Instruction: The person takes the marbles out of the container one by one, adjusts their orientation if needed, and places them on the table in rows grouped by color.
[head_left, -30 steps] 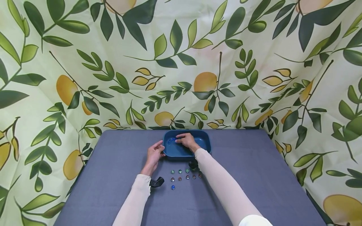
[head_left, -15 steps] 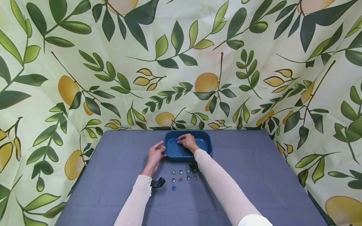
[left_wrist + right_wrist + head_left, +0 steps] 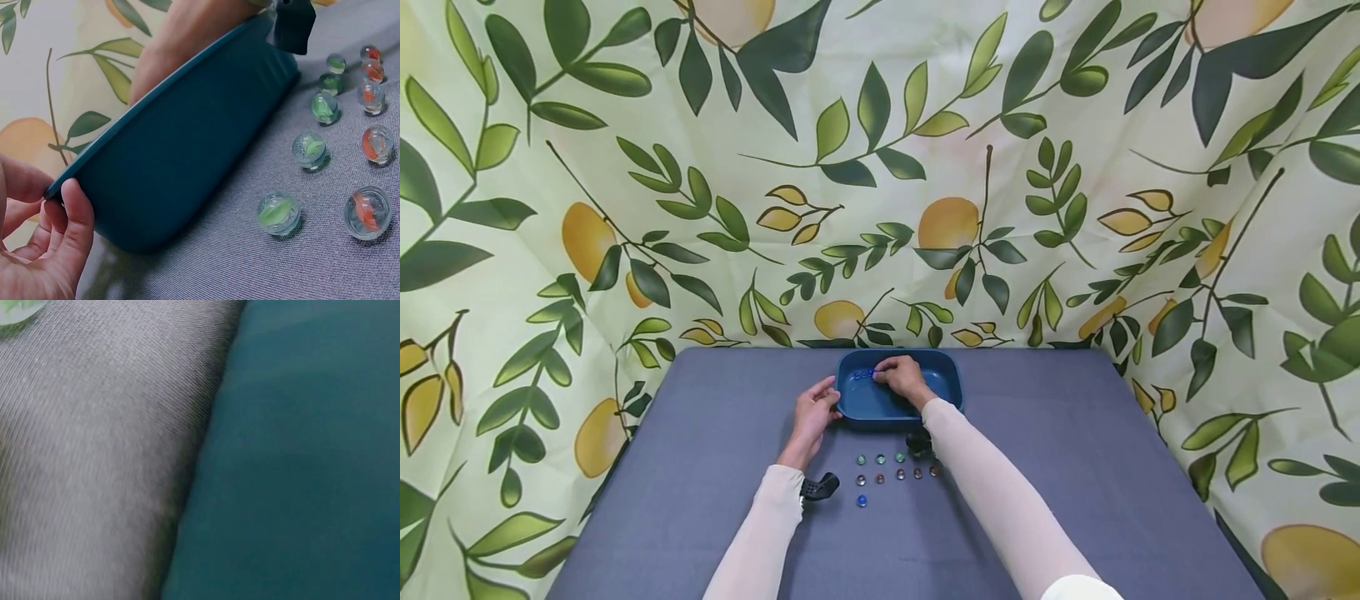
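In the head view a blue plastic tray (image 3: 895, 423) stands at the back of the table. My left hand (image 3: 812, 410) is at its left side; the left wrist view shows this hand (image 3: 50, 244) pinching the rim of the tray (image 3: 181, 144). My right hand (image 3: 902, 379) reaches inside the tray, index finger and thumb closed at a blue marble (image 3: 872, 374). Other blue marbles (image 3: 857, 376) lie just left of those fingertips. The right wrist view has only the tray's outer wall (image 3: 300, 462) and cloth, with the right hand out of sight.
In front of the tray, green-swirled marbles (image 3: 279, 214) form one row and red-swirled marbles (image 3: 367, 213) another. A single blue marble (image 3: 862, 501) lies nearer me. A grey cloth (image 3: 737, 417) covers the table, and a leaf-patterned curtain (image 3: 880, 208) hangs behind.
Inside the tray, my right fingertips have shifted slightly among the blue marbles, which sit a little differently. My left hand keeps its place at the rim. The head view has tilted a little.
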{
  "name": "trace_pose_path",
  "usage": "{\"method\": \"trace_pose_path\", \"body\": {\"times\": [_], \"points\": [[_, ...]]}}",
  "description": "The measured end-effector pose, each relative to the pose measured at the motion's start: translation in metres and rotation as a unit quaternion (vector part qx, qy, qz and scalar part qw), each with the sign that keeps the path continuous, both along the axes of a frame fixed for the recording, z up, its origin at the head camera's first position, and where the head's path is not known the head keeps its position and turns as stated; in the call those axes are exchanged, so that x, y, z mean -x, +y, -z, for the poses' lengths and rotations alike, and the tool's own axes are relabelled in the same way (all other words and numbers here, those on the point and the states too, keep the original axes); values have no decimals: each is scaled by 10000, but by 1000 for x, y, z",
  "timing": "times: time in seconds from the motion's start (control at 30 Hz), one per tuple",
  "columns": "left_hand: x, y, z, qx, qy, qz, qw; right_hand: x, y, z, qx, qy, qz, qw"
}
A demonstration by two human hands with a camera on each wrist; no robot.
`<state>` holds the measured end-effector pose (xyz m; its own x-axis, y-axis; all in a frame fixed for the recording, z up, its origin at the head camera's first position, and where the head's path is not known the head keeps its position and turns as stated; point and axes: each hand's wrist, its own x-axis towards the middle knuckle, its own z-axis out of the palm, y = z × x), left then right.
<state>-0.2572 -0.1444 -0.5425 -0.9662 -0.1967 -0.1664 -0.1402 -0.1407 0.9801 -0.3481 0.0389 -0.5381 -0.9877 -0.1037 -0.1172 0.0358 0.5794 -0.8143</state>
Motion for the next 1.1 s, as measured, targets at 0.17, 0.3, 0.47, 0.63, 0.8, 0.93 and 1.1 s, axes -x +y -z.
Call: {"method": "trace_pose_path", "body": {"times": [0.17,0.3,0.47,0.63,0.8,0.93,1.1], "points": [[0,0,2,41,-7,-5,10000,-1,6,-5,291,121,-50,9995],[0,-1,4,15,1,-10,10000,-4,10,-14,470,280,-116,9984],[0,-2,2,3,0,19,10000,-14,14,-32,852,334,-325,9953],[0,-2,2,0,10,52,10000,-29,19,-53,1075,483,-563,9914],[1,-2,0,-6,-24,72,10000,-43,28,-63,1181,647,-605,9890],[1,-1,0,37,-19,86,10000,-53,35,-64,1160,691,-582,9891],[-2,-1,-6,174,-32,185,9997,-67,43,-63,1184,742,-645,9881]]}}
